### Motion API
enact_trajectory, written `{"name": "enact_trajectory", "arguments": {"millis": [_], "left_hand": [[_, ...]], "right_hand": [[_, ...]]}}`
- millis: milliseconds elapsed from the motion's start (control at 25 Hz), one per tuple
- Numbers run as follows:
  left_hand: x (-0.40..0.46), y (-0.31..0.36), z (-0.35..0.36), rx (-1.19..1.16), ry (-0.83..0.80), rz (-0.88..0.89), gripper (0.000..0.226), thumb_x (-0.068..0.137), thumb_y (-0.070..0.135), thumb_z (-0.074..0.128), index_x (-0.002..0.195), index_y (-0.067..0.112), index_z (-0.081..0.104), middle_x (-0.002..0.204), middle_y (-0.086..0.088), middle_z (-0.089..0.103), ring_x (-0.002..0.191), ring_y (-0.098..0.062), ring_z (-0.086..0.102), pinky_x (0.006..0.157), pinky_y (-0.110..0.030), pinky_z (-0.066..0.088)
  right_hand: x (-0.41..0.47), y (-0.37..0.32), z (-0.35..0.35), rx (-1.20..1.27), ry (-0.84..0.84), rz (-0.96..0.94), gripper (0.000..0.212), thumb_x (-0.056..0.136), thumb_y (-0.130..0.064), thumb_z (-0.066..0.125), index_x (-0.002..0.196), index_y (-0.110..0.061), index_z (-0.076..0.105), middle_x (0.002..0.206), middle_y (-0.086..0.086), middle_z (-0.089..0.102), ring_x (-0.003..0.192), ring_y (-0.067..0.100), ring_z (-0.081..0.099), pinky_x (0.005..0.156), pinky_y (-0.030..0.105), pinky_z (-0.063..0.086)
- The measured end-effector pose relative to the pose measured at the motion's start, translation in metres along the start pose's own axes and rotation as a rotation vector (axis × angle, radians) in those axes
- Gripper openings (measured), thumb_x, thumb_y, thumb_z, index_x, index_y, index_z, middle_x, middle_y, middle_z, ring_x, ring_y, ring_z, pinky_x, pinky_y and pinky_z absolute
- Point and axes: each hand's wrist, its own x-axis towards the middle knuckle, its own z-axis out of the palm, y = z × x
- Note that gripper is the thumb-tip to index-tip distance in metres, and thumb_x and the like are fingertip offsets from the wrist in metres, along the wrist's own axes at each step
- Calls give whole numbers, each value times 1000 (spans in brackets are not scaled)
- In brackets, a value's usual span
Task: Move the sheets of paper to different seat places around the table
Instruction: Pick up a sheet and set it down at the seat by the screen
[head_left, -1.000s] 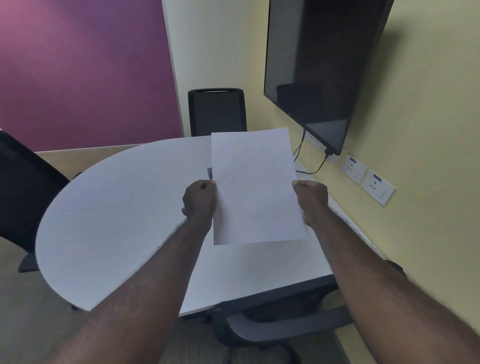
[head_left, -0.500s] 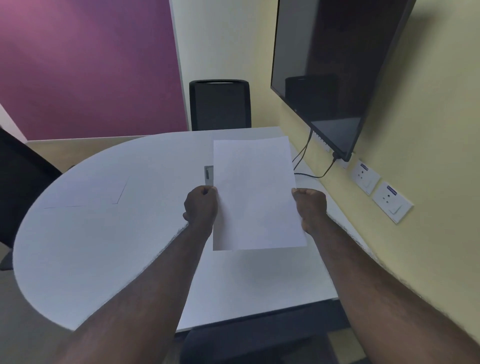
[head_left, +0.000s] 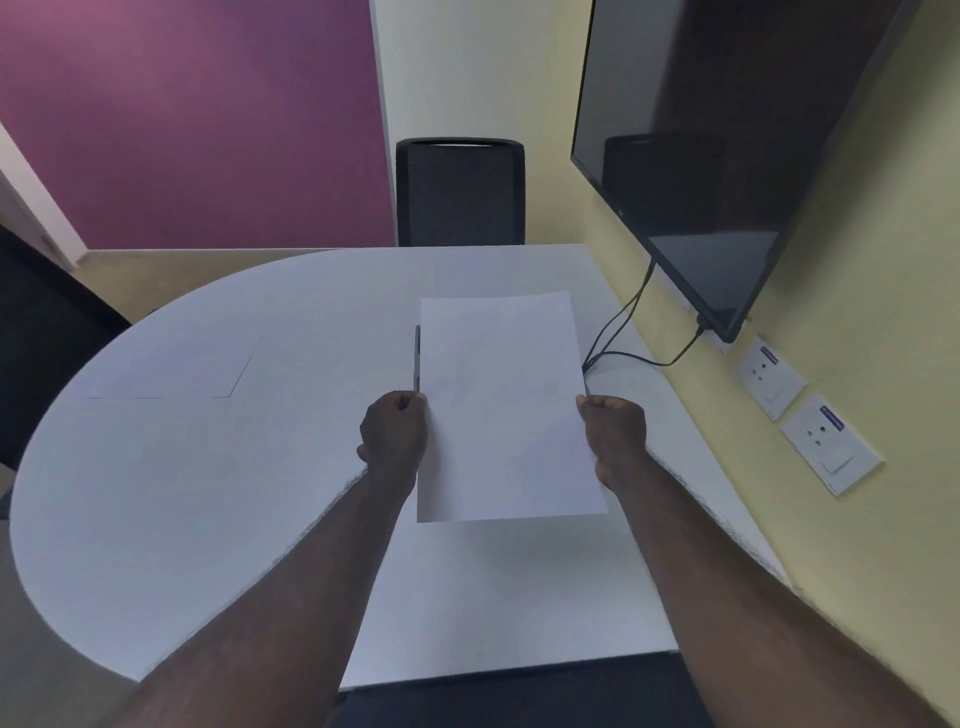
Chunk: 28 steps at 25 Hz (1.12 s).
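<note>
Arms outstretched; left hand (head_left: 396, 431) and right hand (head_left: 614, 430) pinch sheet (head_left: 506, 410) edges above table (head_left: 208, 493).

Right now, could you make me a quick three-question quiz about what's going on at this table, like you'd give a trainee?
1. True or false: the held sheet is gripped by one hand only.
2. Multiple choice: where does the second sheet lie? A) flat on the table's left side, B) on the far chair, C) on the floor.
3. Fill in: the cables run up to the wall-mounted ____.

Key:
1. False; the left hand and right hand each pinch a long edge.
2. A.
3. Screen.
</note>
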Motion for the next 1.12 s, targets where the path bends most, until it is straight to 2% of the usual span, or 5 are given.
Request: {"name": "enact_trajectory", "arguments": {"millis": [120, 240, 600, 960, 1120], "left_hand": [[7, -10, 12, 7, 20, -14, 22, 86, 27, 52, 72, 14, 61, 67, 5, 55, 70, -23, 50, 89, -42, 42], [16, -26, 26, 31, 41, -38, 22, 86, 28, 51, 81, 13, 66, 74, 4, 60, 77, -25, 55, 94, -46, 43], [42, -88, 66, 162, -2, -116, 19, 90, 32, 52, 87, 24, 69, 89, 6, 68, 91, -23, 59, 94, -44, 41], [53, -155, 98, 289, -66, -222, 15, 89, 32, 54, 81, 27, 66, 78, 10, 63, 82, -19, 55, 84, -39, 34], [53, -173, 106, 348, -97, -254, 14, 90, 33, 55, 80, 30, 66, 79, 13, 62, 81, -18, 53, 84, -38, 33]], "right_hand": [[14, 9, 4, -7, -25, 16, 25, 88, -19, 67, 106, -2, 70, 102, 9, 66, 96, 22, 58, 87, 33, 47], [24, 26, 8, -11, -41, 37, 21, 87, -17, 67, 102, -2, 72, 96, 9, 66, 92, 21, 57, 82, 30, 45], [57, 106, 28, -137, -38, 126, 19, 88, -16, 66, 99, -1, 72, 91, 6, 65, 94, 23, 60, 85, 30, 47], [73, 181, 44, -313, -17, 200, 18, 88, -17, 64, 91, -2, 74, 80, 6, 62, 82, 21, 56, 78, 28, 45], [73, 202, 40, -430, 9, 193, 20, 87, -18, 66, 91, 0, 74, 94, 17, 74, 93, 30, 67, 87, 35, 51]]}}
